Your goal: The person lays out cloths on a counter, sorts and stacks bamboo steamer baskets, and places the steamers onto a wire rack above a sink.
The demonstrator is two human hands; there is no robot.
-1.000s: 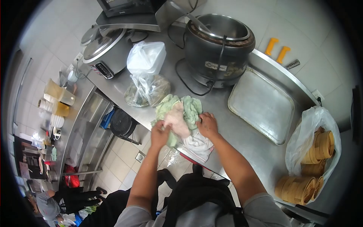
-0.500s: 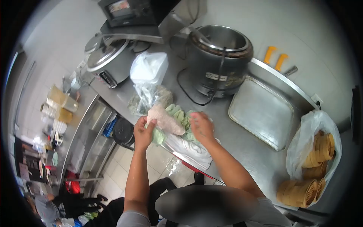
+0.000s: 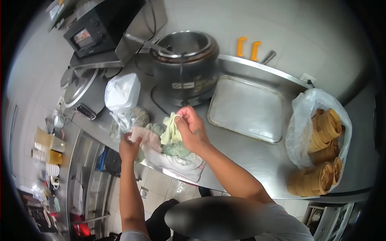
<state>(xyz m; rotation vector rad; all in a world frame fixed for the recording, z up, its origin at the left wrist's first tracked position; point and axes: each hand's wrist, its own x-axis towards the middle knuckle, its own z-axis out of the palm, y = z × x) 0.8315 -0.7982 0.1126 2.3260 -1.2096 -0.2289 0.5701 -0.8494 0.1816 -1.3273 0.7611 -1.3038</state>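
My left hand (image 3: 129, 148) pinches the edge of a pink cloth (image 3: 146, 138) near the counter's front edge. Gathered between the closed fingers of my right hand (image 3: 192, 128) is a pale yellow-green cloth (image 3: 170, 130), lifted a little. Crumpled green cloths (image 3: 175, 149) lie below and between my hands. Under them a white cloth (image 3: 183, 164) is spread at the edge of the steel counter.
A black soup warmer (image 3: 183, 76) with a ladle stands behind the cloths. Beside it lies a metal tray (image 3: 247, 108). Bamboo steamers (image 3: 311, 178) and a plastic bag are at the right. A white container (image 3: 122, 90), a cooker (image 3: 85, 94) and a microwave (image 3: 94, 34) are at the left.
My left hand has drawn the pink cloth left. My right hand has closed on a yellow-green cloth and raised it. The camera view has shifted to the right.
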